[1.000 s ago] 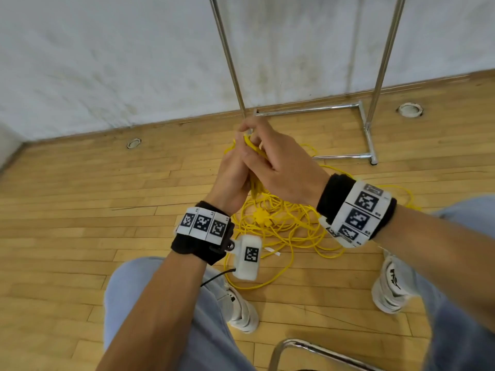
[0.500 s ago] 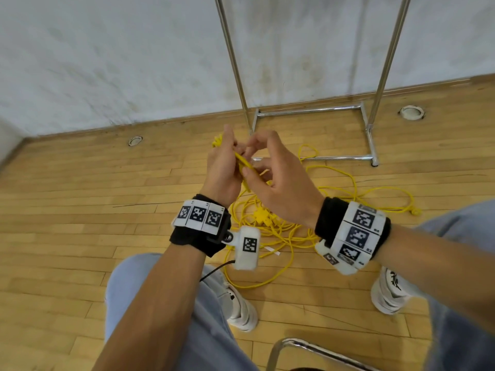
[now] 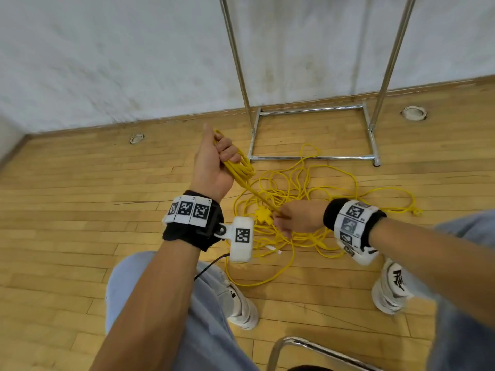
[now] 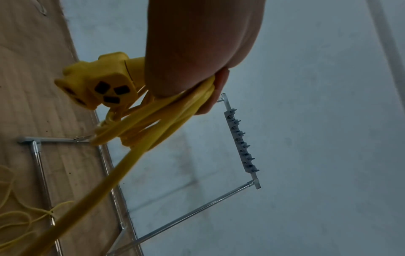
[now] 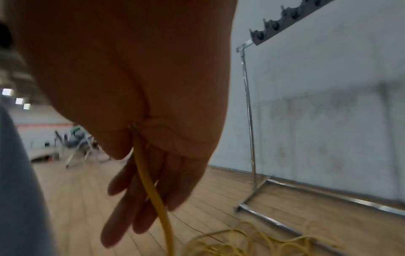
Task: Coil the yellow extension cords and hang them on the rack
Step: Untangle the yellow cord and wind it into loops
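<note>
My left hand [image 3: 214, 162] is raised and grips a small coil [image 3: 241, 167] of yellow extension cord; in the left wrist view the coil [image 4: 166, 117] hangs under the palm [image 4: 197, 43] with a yellow triple socket block [image 4: 100, 83] beside it. A taut length of cord [image 3: 257, 195] runs down to my right hand [image 3: 297, 218], which pinches it; the cord [image 5: 153, 190] leaves between thumb and fingers [image 5: 131, 199]. The remaining cord lies tangled [image 3: 308, 188] on the wooden floor. The metal rack [image 3: 310, 157] stands against the wall, its hook bar [image 4: 241, 138] bare.
A second yellow socket [image 3: 263, 215] and a plug end [image 3: 416, 211] lie in the tangle. My white shoes [image 3: 241, 303] [image 3: 391, 287] flank it. A chrome chair frame [image 3: 294, 346] is at the bottom edge. Round floor fittings [image 3: 137, 138] [image 3: 413, 113] sit near the wall.
Both hands were together at the coil. My right hand has slid down and right along the cord, pulling a length taut, while the left hand stays up holding the coil.
</note>
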Tool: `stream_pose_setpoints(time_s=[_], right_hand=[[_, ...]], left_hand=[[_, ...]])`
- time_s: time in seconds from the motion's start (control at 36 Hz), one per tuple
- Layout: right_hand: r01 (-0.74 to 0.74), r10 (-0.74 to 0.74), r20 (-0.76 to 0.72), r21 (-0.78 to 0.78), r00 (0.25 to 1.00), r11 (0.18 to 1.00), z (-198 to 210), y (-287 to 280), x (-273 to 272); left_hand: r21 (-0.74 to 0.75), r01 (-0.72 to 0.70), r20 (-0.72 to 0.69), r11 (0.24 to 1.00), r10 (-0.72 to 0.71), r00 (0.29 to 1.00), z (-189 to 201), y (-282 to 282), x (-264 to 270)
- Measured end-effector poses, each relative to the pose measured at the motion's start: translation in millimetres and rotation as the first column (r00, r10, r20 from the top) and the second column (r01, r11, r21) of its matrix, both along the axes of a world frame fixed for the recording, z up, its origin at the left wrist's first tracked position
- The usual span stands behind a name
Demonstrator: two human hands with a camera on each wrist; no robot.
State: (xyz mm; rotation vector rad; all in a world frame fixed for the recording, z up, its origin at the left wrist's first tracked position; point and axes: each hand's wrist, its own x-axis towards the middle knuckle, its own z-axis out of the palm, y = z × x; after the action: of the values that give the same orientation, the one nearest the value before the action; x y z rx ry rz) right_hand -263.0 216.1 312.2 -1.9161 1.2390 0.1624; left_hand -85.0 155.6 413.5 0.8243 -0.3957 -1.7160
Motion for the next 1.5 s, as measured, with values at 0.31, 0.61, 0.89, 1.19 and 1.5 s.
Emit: stream_pose_setpoints(time_s=[0.31, 0.61, 0.89, 1.19, 1.5], right_hand=[[0.27, -0.226, 0.185, -0.262, 0.956, 0.927, 6.8, -13.3, -7.3], [0.241, -0.137, 0.733, -0.038, 0.666, 0.97, 54.9, 5.9, 19.1], [0.273, -0.214, 0.594, -0.011, 0.776, 0.962, 7.8, -12.0, 0.0], [0.628, -0.653, 0.448, 0.228, 0.611, 0.744, -38.2, -30.8, -50.6], [0.768, -0.755, 0.375, 0.15, 0.538, 0.622, 18.1, -64.0, -62.8]], left_hand=[[-0.004, 0.01, 0.053, 1.0, -0.009, 0.999, 1.1, -0.4, -3.4], [-0.057, 0.095, 0.131, 0.994, -0.086, 0.988, -0.7, 10.4, -18.7], [0.021, 0.127, -0.068, 0.992, -0.125, 0.99, 1.4, 9.6, 1.3], [-0.12, 0.457, -0.174, 0.881, -0.472, 0.864, 5.3, 4.9, 19.8], [0.003, 0.831, 0.15, 0.557, -0.821, 0.55, 12.9, 23.2, 2.4]])
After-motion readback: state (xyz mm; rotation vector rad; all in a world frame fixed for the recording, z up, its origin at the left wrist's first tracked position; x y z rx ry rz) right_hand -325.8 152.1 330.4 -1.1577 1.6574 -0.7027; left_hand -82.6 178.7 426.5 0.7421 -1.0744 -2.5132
